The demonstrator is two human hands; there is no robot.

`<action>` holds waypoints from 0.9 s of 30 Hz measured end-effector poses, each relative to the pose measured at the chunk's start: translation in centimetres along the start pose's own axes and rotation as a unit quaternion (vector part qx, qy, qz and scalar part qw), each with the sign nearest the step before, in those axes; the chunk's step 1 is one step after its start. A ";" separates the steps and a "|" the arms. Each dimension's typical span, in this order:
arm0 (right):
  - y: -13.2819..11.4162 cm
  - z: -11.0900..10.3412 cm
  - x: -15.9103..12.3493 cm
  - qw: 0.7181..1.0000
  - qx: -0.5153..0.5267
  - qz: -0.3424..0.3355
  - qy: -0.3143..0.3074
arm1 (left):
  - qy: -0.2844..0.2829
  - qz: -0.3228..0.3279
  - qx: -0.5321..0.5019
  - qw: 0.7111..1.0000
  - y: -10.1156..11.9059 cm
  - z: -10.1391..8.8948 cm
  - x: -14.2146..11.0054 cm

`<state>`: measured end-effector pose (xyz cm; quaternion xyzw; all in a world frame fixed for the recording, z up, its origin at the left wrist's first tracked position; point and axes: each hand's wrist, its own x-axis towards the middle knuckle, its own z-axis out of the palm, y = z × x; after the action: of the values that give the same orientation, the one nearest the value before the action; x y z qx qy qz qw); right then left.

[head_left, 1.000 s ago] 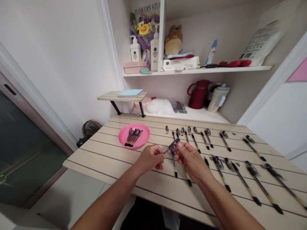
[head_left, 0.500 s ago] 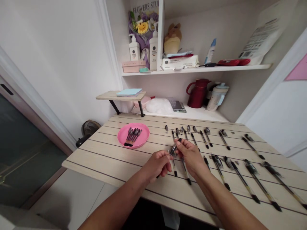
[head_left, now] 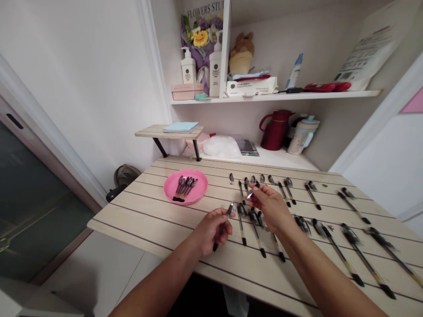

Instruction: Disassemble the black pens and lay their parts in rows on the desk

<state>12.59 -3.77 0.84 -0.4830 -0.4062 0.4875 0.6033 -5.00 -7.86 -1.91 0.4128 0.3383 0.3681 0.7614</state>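
My left hand (head_left: 213, 229) is closed around a black pen (head_left: 228, 213), its tip pointing up and away from me. Between the fingertips of my right hand (head_left: 269, 204) is a shiny pen cap (head_left: 251, 192), held up and to the right of the pen's tip, apart from it. Uncapped pens, such as one pen (head_left: 257, 237), lie in rows on the table below and right of my hands, with loose caps (head_left: 242, 210) beside them. Left of my hands, a pink plate (head_left: 168, 187) holds several pens (head_left: 185, 189) side by side.
The slatted wooden table (head_left: 142, 211) has a small raised stand (head_left: 150, 131) at its back left. Behind it are a dark red jug (head_left: 276, 130), a pale tumbler (head_left: 300, 136) and a white shelf (head_left: 317, 97) with bottles and packets.
My hands were together at the pen's tip end; now they are apart. My right hand has moved up and right with the cap, while my left keeps the pen.
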 end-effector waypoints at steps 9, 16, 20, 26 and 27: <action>1.4 2.8 3.5 0.836 -0.529 -0.056 -0.133 | 0.062 -0.014 -0.120 0.991 -0.6 -1.7 0.6; 2.8 4.7 3.6 0.743 -0.648 -0.050 -0.156 | 0.069 -0.026 -0.174 0.982 -1.0 -2.1 0.7; 3.4 5.2 3.2 0.721 -0.674 -0.049 -0.156 | 0.066 -0.026 -0.194 0.978 -1.0 -2.1 0.7; 3.2 4.9 3.3 0.746 -0.648 -0.044 -0.149 | 0.072 -0.027 -0.188 0.979 -1.0 -2.0 0.7; 3.0 4.7 3.5 0.757 -0.635 -0.042 -0.147 | 0.073 -0.025 -0.183 0.980 -1.0 -2.0 0.7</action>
<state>8.12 0.69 -1.02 -0.6602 -0.7261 0.1569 0.1110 -6.03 -6.93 -3.78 0.2304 0.3298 0.4337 0.8063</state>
